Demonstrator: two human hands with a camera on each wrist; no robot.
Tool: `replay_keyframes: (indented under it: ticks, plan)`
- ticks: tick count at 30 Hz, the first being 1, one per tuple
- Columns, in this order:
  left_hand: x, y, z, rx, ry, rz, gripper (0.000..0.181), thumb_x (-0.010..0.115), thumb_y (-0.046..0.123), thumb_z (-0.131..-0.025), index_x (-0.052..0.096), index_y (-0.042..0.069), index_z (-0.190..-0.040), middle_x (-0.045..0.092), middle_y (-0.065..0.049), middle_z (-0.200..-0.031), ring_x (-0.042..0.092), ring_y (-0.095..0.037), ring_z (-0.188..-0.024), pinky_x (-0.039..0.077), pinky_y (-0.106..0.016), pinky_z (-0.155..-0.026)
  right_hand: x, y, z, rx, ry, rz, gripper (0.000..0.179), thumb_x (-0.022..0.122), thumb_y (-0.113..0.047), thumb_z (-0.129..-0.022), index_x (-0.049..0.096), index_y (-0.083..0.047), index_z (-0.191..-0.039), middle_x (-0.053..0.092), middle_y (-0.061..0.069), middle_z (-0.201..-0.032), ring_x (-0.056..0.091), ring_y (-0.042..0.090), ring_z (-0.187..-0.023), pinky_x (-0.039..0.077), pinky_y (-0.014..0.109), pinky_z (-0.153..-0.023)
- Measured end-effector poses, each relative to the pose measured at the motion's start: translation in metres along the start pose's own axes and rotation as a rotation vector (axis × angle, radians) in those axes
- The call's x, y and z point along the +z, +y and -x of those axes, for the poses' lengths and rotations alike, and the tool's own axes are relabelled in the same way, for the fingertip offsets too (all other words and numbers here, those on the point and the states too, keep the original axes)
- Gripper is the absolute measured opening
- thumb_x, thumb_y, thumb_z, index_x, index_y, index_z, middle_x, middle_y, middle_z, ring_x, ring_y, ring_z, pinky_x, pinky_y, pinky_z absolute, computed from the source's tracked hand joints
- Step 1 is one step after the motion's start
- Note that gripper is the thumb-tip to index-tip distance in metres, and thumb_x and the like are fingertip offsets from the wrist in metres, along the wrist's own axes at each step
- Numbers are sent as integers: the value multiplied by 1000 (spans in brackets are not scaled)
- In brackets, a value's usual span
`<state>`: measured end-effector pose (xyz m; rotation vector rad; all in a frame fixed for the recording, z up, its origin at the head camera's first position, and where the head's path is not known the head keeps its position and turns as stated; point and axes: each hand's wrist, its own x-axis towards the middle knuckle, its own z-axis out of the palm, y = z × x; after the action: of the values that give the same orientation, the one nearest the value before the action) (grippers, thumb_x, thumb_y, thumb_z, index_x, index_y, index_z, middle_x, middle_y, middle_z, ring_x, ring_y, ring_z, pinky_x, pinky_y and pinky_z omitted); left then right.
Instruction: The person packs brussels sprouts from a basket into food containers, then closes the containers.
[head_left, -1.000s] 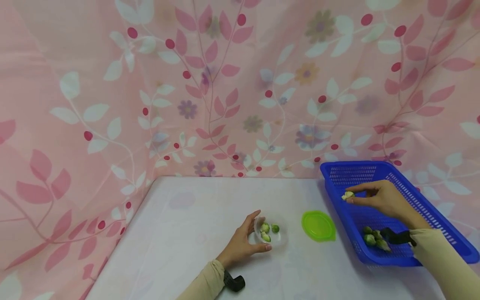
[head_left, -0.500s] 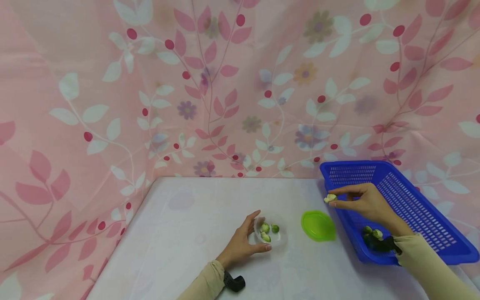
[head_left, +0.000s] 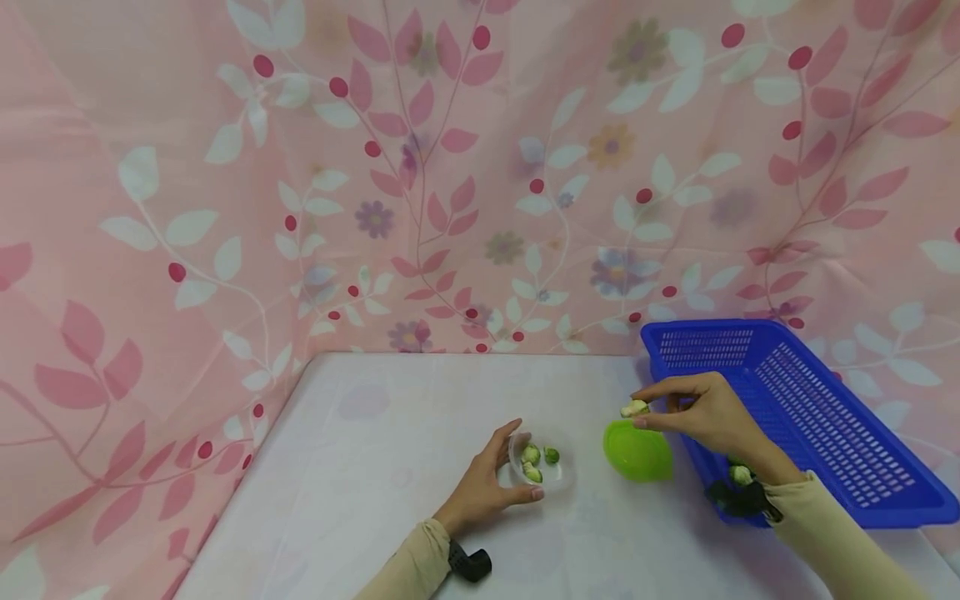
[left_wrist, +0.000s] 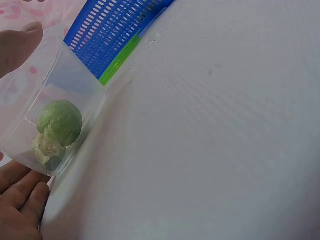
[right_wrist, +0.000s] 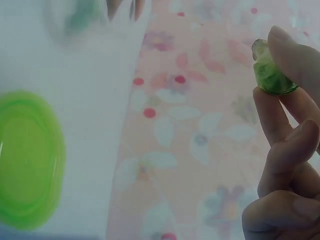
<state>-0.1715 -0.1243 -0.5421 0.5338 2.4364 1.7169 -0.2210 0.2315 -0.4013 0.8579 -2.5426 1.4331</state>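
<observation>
My right hand (head_left: pixel 708 415) pinches a Brussels sprout (head_left: pixel 633 408) between thumb and fingertips, just over the far edge of the green lid (head_left: pixel 639 457). The right wrist view shows that Brussels sprout (right_wrist: pixel 272 74) with its pale cut end up, the other fingers curled below. On the table, a small clear plastic container (head_left: pixel 562 477) holds a few Brussels sprouts (head_left: pixel 531 455). My left hand (head_left: pixel 480 490) holds this container from the left, thumb on the near side and fingers round the far side. Seen from the left wrist, two sprouts (left_wrist: pixel 61 122) show through its wall.
A blue perforated basket (head_left: pixel 885 433) stands at the right of the table; Brussels sprouts (head_left: pixel 741 475) lie in its near left corner, partly hidden by the right wrist. A pink floral curtain (head_left: pixel 465 208) hangs behind the white table (head_left: pixel 360 467).
My right hand has carried the sprout leftward, from above the basket to over the lid. The left hand and the container have stayed in place.
</observation>
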Motion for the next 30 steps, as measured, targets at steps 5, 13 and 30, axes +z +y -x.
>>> replay_keyframes:
  ticks: [5, 13, 30]
  plan:
    - [0, 2, -2, 2, -2, 5, 104, 90, 33, -88, 25, 20, -169, 46, -6, -166, 46, -27, -153, 40, -47, -124, 14, -2, 0, -21, -11, -3, 25, 93, -9, -80, 85, -16, -103, 73, -4, -77, 45, 11, -53, 36, 28, -44]
    - [-1, 0, -2, 2, 3, -7, 104, 90, 34, -87, 26, 20, -168, 48, -4, -165, 50, -27, -150, 42, -48, -123, 47, -9, -2, -28, -44, -23, 24, 96, -16, -78, 86, -19, -100, 78, -7, -82, 49, 7, -55, 38, 24, -46]
    - [-1, 2, 0, -9, -1, -15, 104, 89, 37, -88, 25, 21, -169, 45, -6, -167, 49, -29, -151, 42, -53, -122, 110, 11, -9, -52, -124, 77, 25, 94, -31, -81, 86, -21, -102, 81, -9, -90, 34, -1, -50, 27, 17, -46]
